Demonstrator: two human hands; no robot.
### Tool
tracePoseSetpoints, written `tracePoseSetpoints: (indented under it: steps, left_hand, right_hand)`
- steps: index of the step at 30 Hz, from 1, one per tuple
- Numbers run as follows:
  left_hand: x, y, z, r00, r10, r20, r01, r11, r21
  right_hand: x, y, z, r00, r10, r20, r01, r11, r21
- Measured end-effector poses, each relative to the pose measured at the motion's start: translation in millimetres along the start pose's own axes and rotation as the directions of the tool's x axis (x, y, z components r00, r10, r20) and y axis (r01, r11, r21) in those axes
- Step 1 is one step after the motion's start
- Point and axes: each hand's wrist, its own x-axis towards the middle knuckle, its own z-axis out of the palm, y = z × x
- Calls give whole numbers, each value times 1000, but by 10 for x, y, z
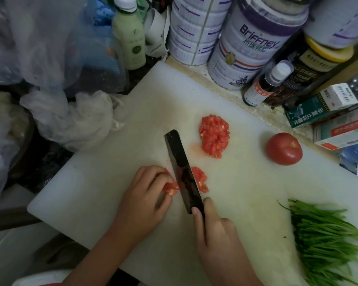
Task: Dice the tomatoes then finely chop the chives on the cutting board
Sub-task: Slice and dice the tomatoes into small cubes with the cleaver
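Right now you are midway through the dicing. Nearest you, your right hand (215,234) is wrapped around the handle of the knife (182,170), with the forefinger and thumb up by the heel of the dark blade. On the near right of the cutting board (103,157), the chives (322,240) lie in an uncut bundle, well apart from the work.

Just left of the blade, your left hand (145,195) has curled fingers holding down the remaining tomato piece (171,187), fingertips close to the steel. Just right of the blade sits a small heap of fresh dice (199,178).

Farther out, the main diced pile (214,136) rests near the board's middle, and one whole tomato (284,148) waits to the far right. Tins (250,44) crowd the counter (215,79) beyond the board.

The next move, as I judge it, calls for short, even cuts through the held piece, edging your fingertips back as the blade advances. After that comes the whole tomato, then the chives.
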Motion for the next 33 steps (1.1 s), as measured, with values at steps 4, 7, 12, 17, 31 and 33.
tracePoseSetpoints:
  steps: [4, 7, 12, 17, 31, 33]
  left_hand:
    - [37, 80, 69, 998, -44, -40, 48, 993, 105]
    - [53, 122, 94, 998, -40, -55, 47, 990, 132]
    - [50, 97, 111, 999, -6, -36, 12, 986, 165]
    - [8, 98, 59, 1000, -22, 9, 21, 996, 90]
    - [-125, 21, -92, 995, -83, 49, 88, 991, -99]
    - [-127, 5, -65, 998, -63, 7, 64, 995, -77]
  right_hand:
    - [120, -137, 24, 1000, 13, 12, -10, 971, -239]
    - [262, -183, 69, 999, -20, -37, 12, 977, -214]
    - [637, -217, -11, 992, -67, -104, 69, 998, 13]
    - [295, -90, -290, 995, -18, -103, 34, 986, 161]
    - [75, 6, -202, 999, 2, 48, -8, 992, 127]
    - [108, -25, -236, 997, 7, 81, -17, 993, 120]
